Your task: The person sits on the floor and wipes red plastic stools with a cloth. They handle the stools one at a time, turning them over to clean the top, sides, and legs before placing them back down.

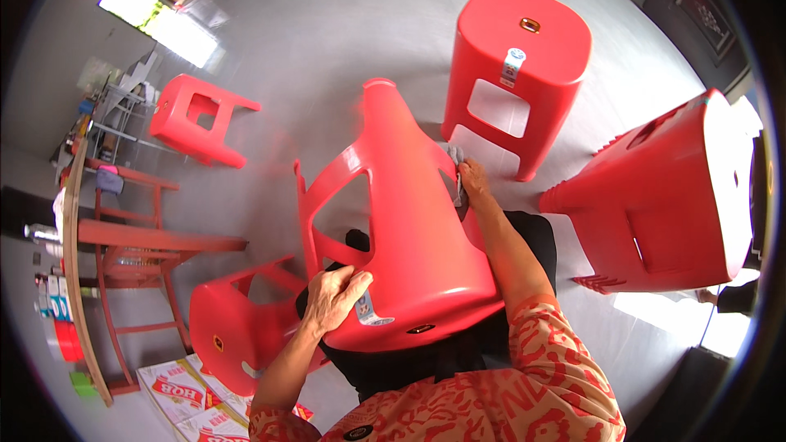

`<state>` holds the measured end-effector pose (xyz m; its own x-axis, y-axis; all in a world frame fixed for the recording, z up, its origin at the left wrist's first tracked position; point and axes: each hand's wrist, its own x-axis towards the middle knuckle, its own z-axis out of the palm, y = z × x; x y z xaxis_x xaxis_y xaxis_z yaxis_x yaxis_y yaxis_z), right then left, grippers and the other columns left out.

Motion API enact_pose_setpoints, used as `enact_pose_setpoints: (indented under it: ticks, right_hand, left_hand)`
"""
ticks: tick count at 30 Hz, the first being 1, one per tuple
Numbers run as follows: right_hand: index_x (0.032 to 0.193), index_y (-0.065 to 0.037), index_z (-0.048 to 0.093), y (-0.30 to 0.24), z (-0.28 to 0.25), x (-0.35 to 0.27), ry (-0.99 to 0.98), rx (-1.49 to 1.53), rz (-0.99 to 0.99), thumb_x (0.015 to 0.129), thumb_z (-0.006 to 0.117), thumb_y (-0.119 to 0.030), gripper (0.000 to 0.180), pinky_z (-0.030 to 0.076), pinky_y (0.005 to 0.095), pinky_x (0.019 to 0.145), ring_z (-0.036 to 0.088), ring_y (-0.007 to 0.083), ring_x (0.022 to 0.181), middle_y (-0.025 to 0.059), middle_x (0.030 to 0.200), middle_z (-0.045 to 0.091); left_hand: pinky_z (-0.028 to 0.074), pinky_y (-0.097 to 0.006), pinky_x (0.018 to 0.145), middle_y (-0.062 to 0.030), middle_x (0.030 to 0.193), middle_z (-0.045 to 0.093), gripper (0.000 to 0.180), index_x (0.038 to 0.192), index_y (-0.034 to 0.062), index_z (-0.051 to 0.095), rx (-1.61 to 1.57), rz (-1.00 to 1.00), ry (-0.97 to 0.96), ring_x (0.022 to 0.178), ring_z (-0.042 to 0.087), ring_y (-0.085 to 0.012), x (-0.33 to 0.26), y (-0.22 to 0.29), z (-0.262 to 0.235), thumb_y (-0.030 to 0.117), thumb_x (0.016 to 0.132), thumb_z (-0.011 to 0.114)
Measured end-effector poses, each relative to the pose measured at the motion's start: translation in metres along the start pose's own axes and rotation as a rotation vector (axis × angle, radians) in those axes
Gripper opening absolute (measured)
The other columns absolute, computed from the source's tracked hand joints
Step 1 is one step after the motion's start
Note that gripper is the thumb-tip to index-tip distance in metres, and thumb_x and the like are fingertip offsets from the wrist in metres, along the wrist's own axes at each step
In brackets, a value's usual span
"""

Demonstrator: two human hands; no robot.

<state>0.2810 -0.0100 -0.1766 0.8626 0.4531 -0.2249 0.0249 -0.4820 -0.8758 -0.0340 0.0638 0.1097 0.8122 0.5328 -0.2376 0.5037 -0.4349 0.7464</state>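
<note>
A red plastic stool (417,229) lies tilted across my lap, its seat toward me and its legs pointing away. My left hand (334,298) grips the seat edge at the near left, thumb on the outer face beside a small label (370,309). On the far right side, my right hand (473,182) is closed on a grey cloth (456,165), which lies against the stool's side opening. Part of the cloth is hidden behind the stool's leg.
Another red stool (524,41) stands upright ahead. Nested red stools (655,196) are at the right. A small red stool (196,119) lies on its side at far left; another (237,327) is beside my left arm. Printed cartons (184,397) and a wooden table (78,278) are left.
</note>
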Motion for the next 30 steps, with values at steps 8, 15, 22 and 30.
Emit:
enact_pose_setpoints:
  ticks: [8,15,22,30]
  right_hand:
    - [0.11,-0.001,0.064,-0.128,-0.043,-0.053,-0.317,0.531,-0.34,0.087,0.061,-0.019,0.029,0.043,0.0325,0.089,0.055,0.0188,0.101,0.0119,0.099,0.058]
    - [0.112,-0.007,0.066,-0.209,-0.115,-0.137,-0.684,0.075,-0.923,0.085,0.061,-0.009,0.028,0.041,0.0427,0.098,0.055,0.0315,0.111,0.0147,0.122,0.059]
    - [0.111,-0.016,0.069,-0.235,-0.093,-0.127,-0.664,-0.355,-1.012,0.08,0.07,-0.026,0.033,0.041,0.0459,0.094,0.05,0.0328,0.114,0.0109,0.123,0.057]
    - [0.118,-0.028,0.064,-0.234,-0.014,-0.034,-0.476,-0.579,-0.692,0.082,0.062,-0.035,0.036,0.042,0.0539,0.095,0.047,0.0327,0.12,0.0052,0.127,0.054]
  left_hand:
    - [0.035,-0.034,0.048,-0.0094,0.052,0.04,0.052,0.065,0.0027,0.055,0.009,-0.032,-0.007,0.049,0.036,-0.0168,0.002,0.002,-0.007,0.048,0.091,0.057]
    - [0.041,-0.036,0.053,-0.01,0.057,0.052,0.05,0.071,0.0038,0.061,0.059,-0.02,0.004,0.053,0.051,-0.023,0.0,0.009,0.0,0.049,0.09,0.056]
    - [0.044,-0.04,0.049,-0.0109,0.053,0.056,0.048,0.069,0.0062,0.063,0.107,0.082,0.041,0.052,0.059,-0.0305,0.004,0.009,0.005,0.05,0.089,0.059]
    - [0.042,-0.041,0.045,-0.0111,0.051,0.054,0.051,0.068,0.0044,0.06,0.098,0.103,0.02,0.05,0.058,-0.0316,0.008,0.01,0.005,0.05,0.089,0.058]
